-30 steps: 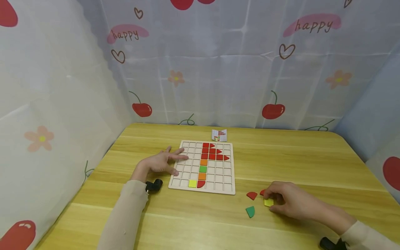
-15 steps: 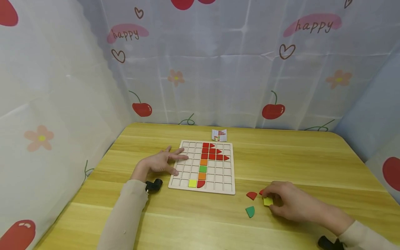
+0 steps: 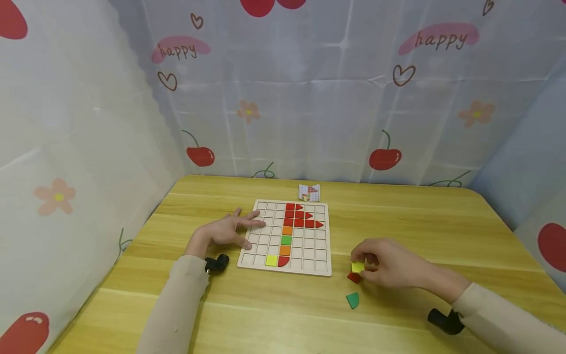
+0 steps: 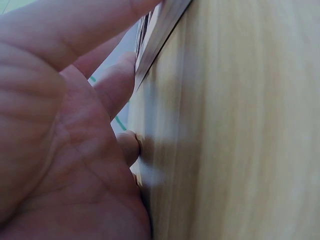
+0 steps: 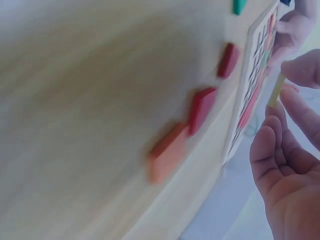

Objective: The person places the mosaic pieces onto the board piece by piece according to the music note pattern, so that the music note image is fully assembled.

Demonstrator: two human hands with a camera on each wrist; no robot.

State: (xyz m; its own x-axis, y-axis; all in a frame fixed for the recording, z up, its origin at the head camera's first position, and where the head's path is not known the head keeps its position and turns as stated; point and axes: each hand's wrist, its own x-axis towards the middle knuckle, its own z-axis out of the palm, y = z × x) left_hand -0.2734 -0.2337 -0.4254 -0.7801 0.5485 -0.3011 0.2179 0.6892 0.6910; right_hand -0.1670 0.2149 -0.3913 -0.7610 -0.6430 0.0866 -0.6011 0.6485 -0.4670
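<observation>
My right hand (image 3: 391, 263) pinches a yellow square tile (image 3: 357, 267) between thumb and fingers, raised over the table. In the right wrist view that tile (image 5: 276, 91) shows edge-on. Below it lies a red quarter-round tile (image 3: 353, 278), partly covered in the head view. My left hand (image 3: 223, 231) rests with spread fingers on the left edge of a wooden grid board (image 3: 309, 253). Red squares and red pointed tiles (image 3: 299, 215) fill cells at its upper middle. Beneath them run orange, green and orange squares, then a red quarter-round beside a yellow square (image 3: 271, 260).
A green quarter-round tile (image 3: 353, 300) lies nearer me on the wooden table (image 3: 420, 216). The right wrist view shows an orange tile (image 5: 169, 155) and red tiles (image 5: 202, 110) on the tabletop. Behind the board stands a small pattern card (image 3: 309, 192).
My right hand has picked up the yellow tile and carried it left, up over the loose red tile nearer the board. The left hand stays where it was.
</observation>
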